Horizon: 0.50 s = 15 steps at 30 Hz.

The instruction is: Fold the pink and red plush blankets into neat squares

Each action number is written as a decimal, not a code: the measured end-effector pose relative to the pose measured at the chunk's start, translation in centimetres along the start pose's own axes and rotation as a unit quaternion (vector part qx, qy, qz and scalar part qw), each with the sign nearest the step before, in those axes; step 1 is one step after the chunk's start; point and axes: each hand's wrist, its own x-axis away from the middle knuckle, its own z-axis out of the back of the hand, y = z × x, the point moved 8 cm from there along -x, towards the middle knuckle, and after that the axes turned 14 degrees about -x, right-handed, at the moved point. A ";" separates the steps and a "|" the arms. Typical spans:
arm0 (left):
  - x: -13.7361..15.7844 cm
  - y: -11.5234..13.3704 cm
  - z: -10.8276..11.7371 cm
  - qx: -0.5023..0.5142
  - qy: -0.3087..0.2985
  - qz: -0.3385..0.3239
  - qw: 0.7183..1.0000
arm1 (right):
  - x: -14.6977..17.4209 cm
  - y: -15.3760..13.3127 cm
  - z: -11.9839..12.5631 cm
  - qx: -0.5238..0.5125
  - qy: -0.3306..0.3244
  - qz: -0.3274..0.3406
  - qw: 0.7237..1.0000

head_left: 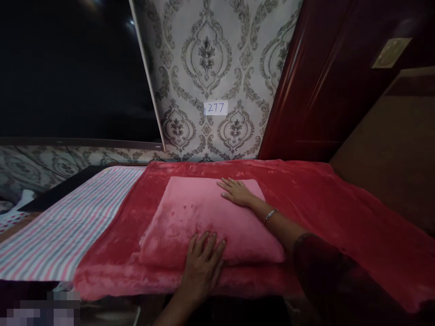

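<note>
You seemed to be smoothing the pink bundle on the red blanket, lower centre of the frame. Left hand on its near edge, right hand toward its far corner — each grip spread, clasping nothing. Next likely called for even pressure.

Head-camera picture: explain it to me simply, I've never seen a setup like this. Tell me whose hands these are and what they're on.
There is no machine here: one person works bare-handed. The only picture comes from a camera worn on their head, looking forward and down. A red plush blanket is spread out, with a striped cloth at its left. On the blanket lies a pink plush bundle, perhaps a cushion or something folded. The left hand rests on its near edge; the right hand, below a bracelet, lies near its far right corner. Both are open, fingers spread, gripping nothing.
</note>
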 end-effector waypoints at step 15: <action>-1.0 -0.9 2.6 0.019 -0.003 -0.019 1.000 | 0.4 -1.4 0.5 0.005 -0.005 -0.045 0.999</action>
